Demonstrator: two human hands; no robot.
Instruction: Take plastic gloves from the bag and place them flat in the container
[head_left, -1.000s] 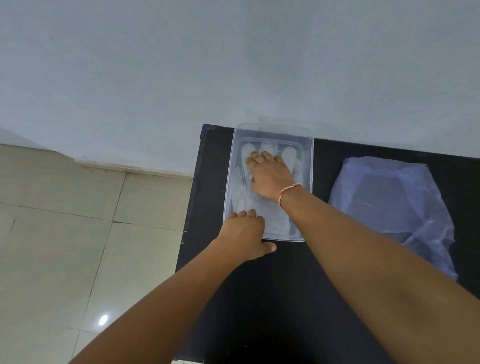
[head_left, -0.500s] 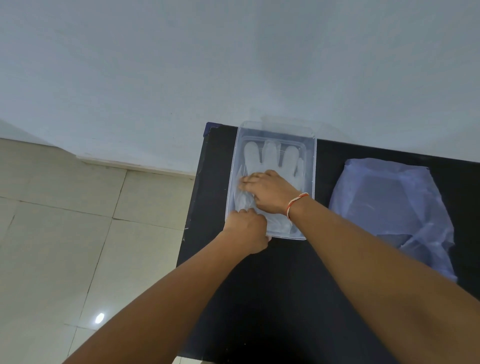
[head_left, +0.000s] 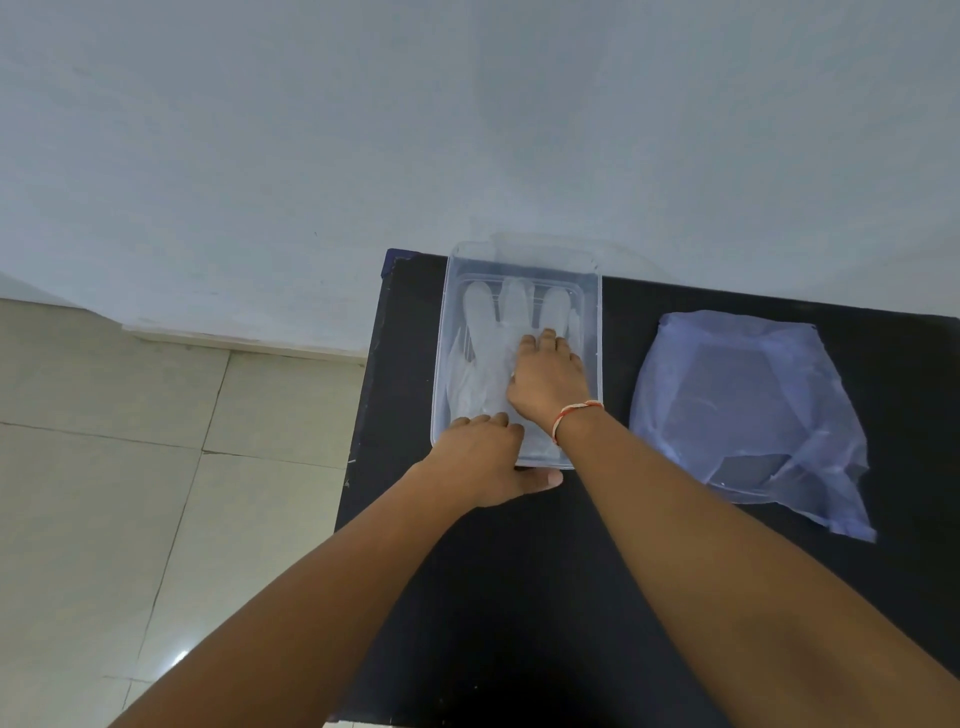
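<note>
On the tabletop (head_left: 519, 597), your bag (head_left: 748, 410) lies right of the container (head_left: 596, 332) at the far-left corner, where your right hand (head_left: 548, 382) presses flat, holding nothing, on feather-light, slippery gloves (head_left: 488, 338)—pinch their cuff—while your left hand (head_left: 485, 460) steadies the near rim.

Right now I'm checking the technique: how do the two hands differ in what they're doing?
The right hand lies inside the container, palm down on the plastic glove; the left hand stays at the container's near edge, fingers over the rim, thumb on the table. The right wrist wears a thread bracelet; the left is bare. Neither hand grips the glove.
</note>
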